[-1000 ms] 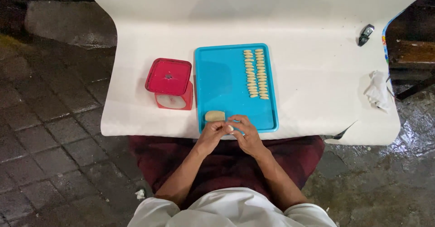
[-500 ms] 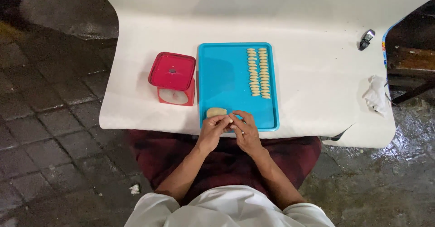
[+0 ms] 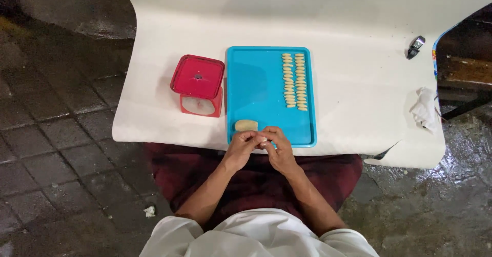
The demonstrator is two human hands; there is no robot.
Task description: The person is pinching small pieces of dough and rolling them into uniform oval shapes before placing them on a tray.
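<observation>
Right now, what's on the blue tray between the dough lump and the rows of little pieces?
Nothing: in the head view, bare blue tray separates the dough lump from the rows of little pieces.

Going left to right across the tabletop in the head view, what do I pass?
Red kitchen scale → lump of dough on the blue tray → two rows of small dough pieces → crumpled white cloth.

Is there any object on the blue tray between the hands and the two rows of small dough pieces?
No. Between the hands and the rows of dough pieces, the blue tray is bare. The dough lump lies left of that path.
</observation>
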